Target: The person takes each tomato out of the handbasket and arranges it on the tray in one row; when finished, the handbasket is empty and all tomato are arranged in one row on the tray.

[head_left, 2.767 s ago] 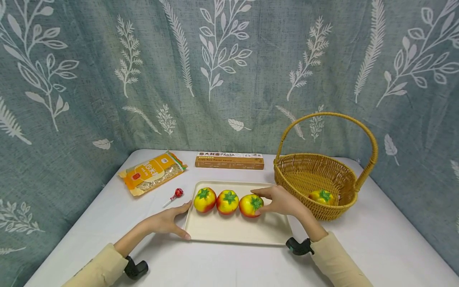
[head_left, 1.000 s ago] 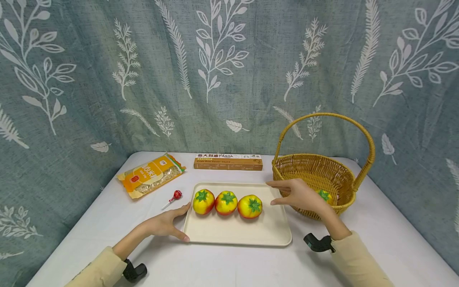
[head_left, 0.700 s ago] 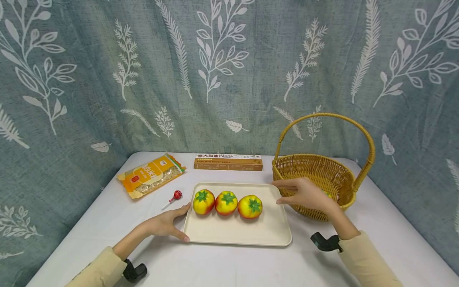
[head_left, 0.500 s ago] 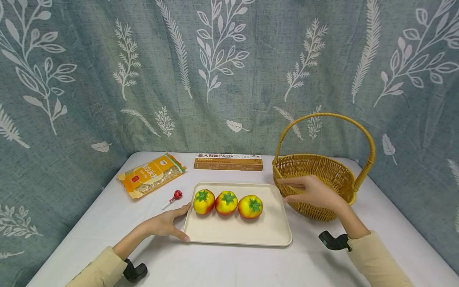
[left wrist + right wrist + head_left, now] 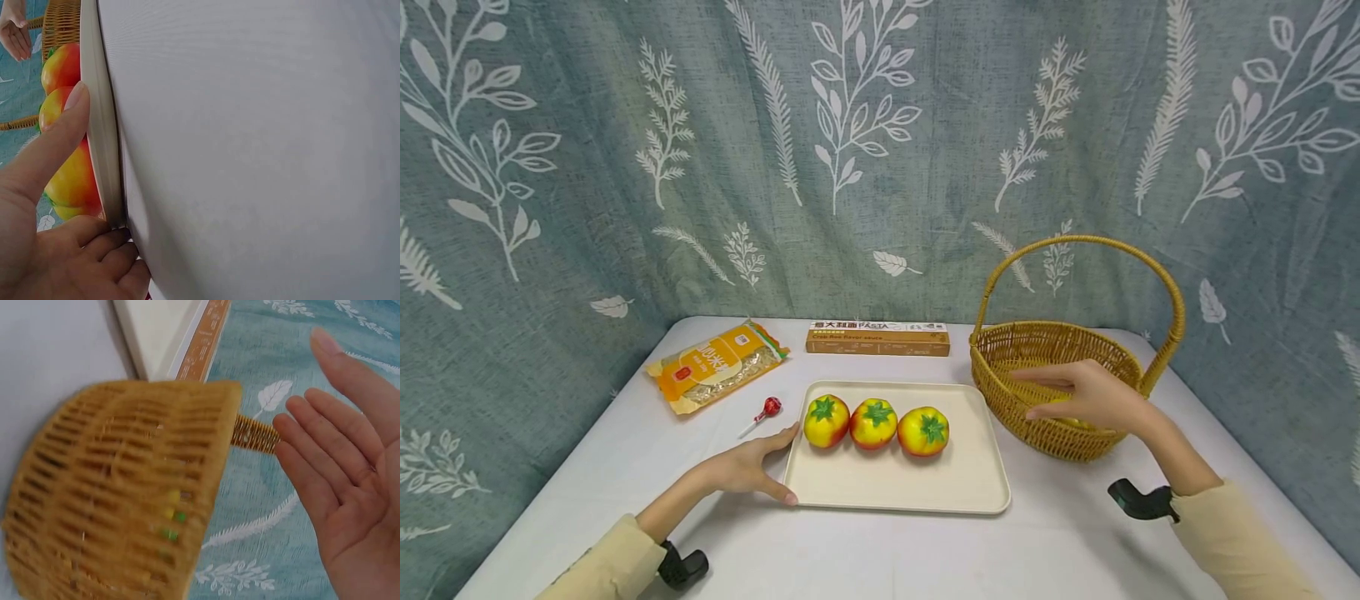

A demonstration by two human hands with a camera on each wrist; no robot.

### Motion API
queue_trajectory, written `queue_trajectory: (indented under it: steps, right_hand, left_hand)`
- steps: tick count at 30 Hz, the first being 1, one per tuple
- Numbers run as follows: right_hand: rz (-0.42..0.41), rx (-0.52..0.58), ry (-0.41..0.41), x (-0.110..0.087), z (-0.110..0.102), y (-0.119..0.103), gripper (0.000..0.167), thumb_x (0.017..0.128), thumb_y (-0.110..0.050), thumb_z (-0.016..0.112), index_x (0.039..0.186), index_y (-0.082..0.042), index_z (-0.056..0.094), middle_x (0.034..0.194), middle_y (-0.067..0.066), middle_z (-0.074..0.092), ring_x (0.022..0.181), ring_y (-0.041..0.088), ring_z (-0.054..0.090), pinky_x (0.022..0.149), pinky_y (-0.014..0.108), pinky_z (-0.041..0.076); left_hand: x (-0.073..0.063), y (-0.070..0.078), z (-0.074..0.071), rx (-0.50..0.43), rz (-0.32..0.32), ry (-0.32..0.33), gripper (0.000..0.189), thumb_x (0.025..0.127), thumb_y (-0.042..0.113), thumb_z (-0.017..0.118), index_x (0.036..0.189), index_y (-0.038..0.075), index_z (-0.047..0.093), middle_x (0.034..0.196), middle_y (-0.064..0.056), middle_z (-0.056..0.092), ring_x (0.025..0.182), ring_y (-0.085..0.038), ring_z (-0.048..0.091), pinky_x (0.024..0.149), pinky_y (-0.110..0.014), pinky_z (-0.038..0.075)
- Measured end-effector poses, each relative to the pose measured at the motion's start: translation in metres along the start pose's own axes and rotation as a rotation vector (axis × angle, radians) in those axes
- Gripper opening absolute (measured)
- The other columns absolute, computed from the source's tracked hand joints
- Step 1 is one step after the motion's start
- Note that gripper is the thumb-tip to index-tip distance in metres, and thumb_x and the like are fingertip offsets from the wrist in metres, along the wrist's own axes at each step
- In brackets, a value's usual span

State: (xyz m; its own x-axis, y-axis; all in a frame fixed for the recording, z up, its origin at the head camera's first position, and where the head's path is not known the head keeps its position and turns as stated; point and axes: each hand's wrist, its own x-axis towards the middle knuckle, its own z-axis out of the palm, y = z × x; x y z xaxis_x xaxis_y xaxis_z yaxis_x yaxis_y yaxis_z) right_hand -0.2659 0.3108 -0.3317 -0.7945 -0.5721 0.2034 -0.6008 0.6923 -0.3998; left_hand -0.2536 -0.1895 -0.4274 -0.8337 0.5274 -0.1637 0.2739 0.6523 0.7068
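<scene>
Three red-and-yellow toy persimmons with green leafy tops, the left one [image 5: 827, 422], the middle one [image 5: 873, 425] and the right one [image 5: 923, 432], stand in a row on a cream tray [image 5: 895, 489]. My left hand [image 5: 748, 465] rests against the tray's left end, thumb at the near corner and fingers along the side. My right hand [image 5: 1093, 396] hovers over the near rim of a wicker basket [image 5: 1037, 433], fingers extended and nothing in them. Another toy persimmon lies in the basket, mostly hidden behind that hand; bits of its yellow and green [image 5: 170, 534] show through the weave in the right wrist view.
An orange bag of grain [image 5: 718, 367] lies at the back left, with a red lollipop [image 5: 771, 407] in front of it. A pasta box [image 5: 877, 339] lies behind the tray. The basket's tall handle [image 5: 1078, 239] arches over its opening. A patterned curtain [image 5: 880, 167] closes off the back.
My right hand has left the right-hand persimmon on the tray and moved right, over the basket. My left hand and the three persimmons stay in place; the head view has shifted slightly.
</scene>
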Motion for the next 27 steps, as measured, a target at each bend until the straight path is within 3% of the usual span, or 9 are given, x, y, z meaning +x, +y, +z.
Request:
queue_trajectory:
  steps: [3, 5, 7, 10, 15, 17, 21, 24, 27]
  right_hand:
    - [-0.021, -0.009, -0.013, -0.003, -0.006, 0.007, 0.055, 0.083, -0.041, 0.073, 0.133, -0.022, 0.06, 0.124, 0.005, 0.065, 0.074, 0.006, 0.063, 0.063, 0.025, 0.049]
    - [-0.045, -0.019, -0.024, -0.004, -0.01, 0.013, 0.054, 0.083, -0.039, 0.073, 0.133, -0.022, 0.06, 0.123, 0.004, 0.066, 0.072, 0.002, 0.061, 0.061, 0.023, 0.046]
    - [-0.058, -0.017, -0.041, -0.005, -0.014, 0.018, 0.053, 0.083, -0.037, 0.074, 0.132, -0.022, 0.061, 0.121, 0.003, 0.067, 0.057, -0.001, 0.05, 0.056, 0.023, 0.043]
    - [-0.074, -0.021, -0.06, -0.006, -0.019, 0.027, 0.053, 0.083, -0.037, 0.074, 0.131, -0.021, 0.062, 0.121, 0.001, 0.067, 0.067, -0.004, 0.054, 0.056, 0.023, 0.044]
    - [-0.071, 0.009, -0.096, -0.008, -0.026, 0.037, 0.052, 0.083, -0.034, 0.075, 0.13, -0.015, 0.062, 0.123, 0.006, 0.066, 0.082, 0.003, 0.061, 0.059, 0.024, 0.045]
    - [-0.037, 0.053, -0.121, -0.01, -0.028, 0.043, 0.051, 0.084, -0.031, 0.075, 0.13, -0.016, 0.062, 0.123, 0.008, 0.065, 0.061, 0.002, 0.051, 0.053, 0.025, 0.043]
    - [0.024, 0.121, -0.16, -0.013, -0.032, 0.054, 0.051, 0.085, -0.027, 0.074, 0.132, -0.013, 0.061, 0.123, 0.013, 0.064, 0.05, 0.001, 0.031, 0.046, 0.026, 0.038]
    - [0.034, 0.117, -0.18, -0.015, -0.034, 0.058, 0.052, 0.085, -0.028, 0.074, 0.131, -0.008, 0.061, 0.123, 0.014, 0.064, 0.068, -0.002, 0.054, 0.056, 0.024, 0.048]
    - [0.038, 0.101, -0.21, -0.015, -0.036, 0.059, 0.054, 0.084, -0.03, 0.075, 0.13, -0.004, 0.061, 0.123, 0.012, 0.065, 0.103, 0.011, 0.063, 0.076, 0.029, 0.055]
  left_hand:
    - [0.001, 0.0, 0.0, 0.008, 0.003, 0.0, 0.109, 0.07, 0.033, 0.087, 0.151, -0.001, 0.022, 0.154, -0.024, 0.024, 0.142, -0.04, 0.02, 0.114, -0.056, 0.017]
    - [0.001, 0.0, 0.0, 0.013, 0.002, 0.001, 0.109, 0.07, 0.034, 0.087, 0.151, -0.001, 0.023, 0.154, -0.024, 0.025, 0.142, -0.04, 0.02, 0.114, -0.056, 0.017]
    - [0.001, 0.0, 0.0, 0.015, 0.001, 0.003, 0.109, 0.07, 0.034, 0.087, 0.151, -0.001, 0.023, 0.154, -0.024, 0.025, 0.142, -0.039, 0.02, 0.114, -0.056, 0.017]
    - [0.001, 0.0, 0.0, 0.014, -0.004, 0.004, 0.109, 0.069, 0.034, 0.087, 0.151, -0.002, 0.023, 0.154, -0.024, 0.025, 0.142, -0.039, 0.02, 0.114, -0.056, 0.017]
    - [0.001, 0.001, 0.0, 0.014, -0.014, -0.001, 0.109, 0.069, 0.034, 0.087, 0.151, -0.001, 0.023, 0.154, -0.023, 0.024, 0.142, -0.039, 0.02, 0.114, -0.056, 0.017]
    - [0.002, 0.0, 0.0, 0.014, -0.017, -0.001, 0.109, 0.069, 0.034, 0.087, 0.151, -0.001, 0.024, 0.154, -0.023, 0.024, 0.142, -0.038, 0.02, 0.114, -0.056, 0.017]
    - [0.002, 0.0, 0.0, 0.017, -0.026, 0.001, 0.109, 0.069, 0.035, 0.087, 0.151, 0.0, 0.024, 0.155, -0.022, 0.025, 0.143, -0.038, 0.02, 0.114, -0.055, 0.018]
    - [0.003, 0.0, 0.001, 0.017, -0.04, 0.002, 0.109, 0.069, 0.035, 0.087, 0.152, 0.001, 0.024, 0.155, -0.021, 0.025, 0.143, -0.037, 0.02, 0.114, -0.055, 0.017]
    - [0.002, 0.0, 0.001, 0.014, -0.049, 0.003, 0.11, 0.069, 0.034, 0.087, 0.152, 0.002, 0.024, 0.155, -0.021, 0.025, 0.143, -0.037, 0.02, 0.114, -0.055, 0.017]
